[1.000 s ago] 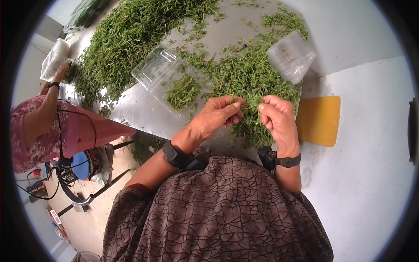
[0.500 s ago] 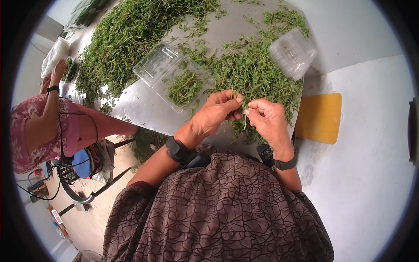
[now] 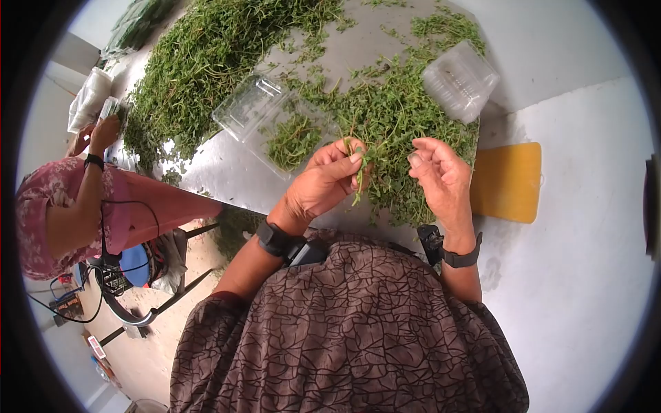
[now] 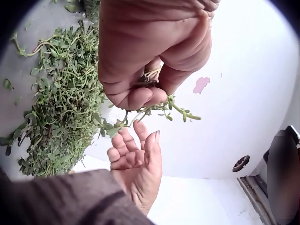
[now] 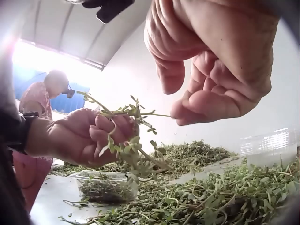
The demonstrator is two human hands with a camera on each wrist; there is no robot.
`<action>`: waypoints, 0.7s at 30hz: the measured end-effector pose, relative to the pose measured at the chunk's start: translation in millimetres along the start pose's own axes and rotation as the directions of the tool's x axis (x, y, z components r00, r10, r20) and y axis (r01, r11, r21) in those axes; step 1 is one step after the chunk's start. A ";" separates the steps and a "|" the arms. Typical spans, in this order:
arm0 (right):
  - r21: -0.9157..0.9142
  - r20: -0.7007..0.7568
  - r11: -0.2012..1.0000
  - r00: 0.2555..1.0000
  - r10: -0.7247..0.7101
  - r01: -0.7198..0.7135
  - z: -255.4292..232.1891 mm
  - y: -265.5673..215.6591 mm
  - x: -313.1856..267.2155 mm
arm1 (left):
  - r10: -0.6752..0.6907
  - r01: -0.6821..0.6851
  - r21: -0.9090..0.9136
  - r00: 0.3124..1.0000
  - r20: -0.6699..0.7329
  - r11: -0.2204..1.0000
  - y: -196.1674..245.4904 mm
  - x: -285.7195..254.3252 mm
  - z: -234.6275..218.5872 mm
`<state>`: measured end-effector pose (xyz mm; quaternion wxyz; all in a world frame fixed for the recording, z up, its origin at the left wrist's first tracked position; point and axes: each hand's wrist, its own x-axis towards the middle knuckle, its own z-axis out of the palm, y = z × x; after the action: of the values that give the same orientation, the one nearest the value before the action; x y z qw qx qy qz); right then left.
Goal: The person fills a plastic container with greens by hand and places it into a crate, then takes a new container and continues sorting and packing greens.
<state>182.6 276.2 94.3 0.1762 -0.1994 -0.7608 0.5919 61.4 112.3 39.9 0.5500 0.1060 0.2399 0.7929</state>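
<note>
Pinched between the thumb and fingers of my left hand is a small bunch of purslane sprigs, their leafy stems sticking out on both sides. My right hand is apart to the right, thumb and forefinger separated. In the right wrist view, one thin stem from the bunch reaches toward the right fingertips. Below both hands spreads a loose heap of purslane on the metal table. To the left of the hands lies a clear plastic clamshell box, its lid open and some purslane inside.
A second clear plastic box rests on the heap's right side. The larger purslane pile covers the far left. A yellow board is beside the table's right edge. Another person in pink works at the left end near white packs.
My hands came together over the sprigs, then the right hand drew away to the right and its fingers parted. The left hand moved slightly left, keeping the sprigs.
</note>
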 end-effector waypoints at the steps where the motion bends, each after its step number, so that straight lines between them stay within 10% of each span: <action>1: -0.001 0.009 1.000 1.000 -0.015 0.015 0.1 1.1 0.1 | 0.014 -0.011 -0.080 0.999 0.035 0.997 0.8 -0.6 0.6; 10: 0.106 0.354 0.985 0.931 0.088 -0.133 11.7 3.1 -9.5 | -0.069 0.100 -0.229 0.988 0.137 0.968 2.7 -5.2 8.0; 21: 0.266 0.210 0.944 0.968 0.138 -0.193 3.2 -19.1 -15.7 | -0.101 0.125 -0.209 0.987 0.122 0.970 9.9 -6.3 7.5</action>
<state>192.7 261.3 111.6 0.0798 -0.1787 -0.6615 0.7240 58.8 105.7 51.8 0.6149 0.0753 0.1271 0.7747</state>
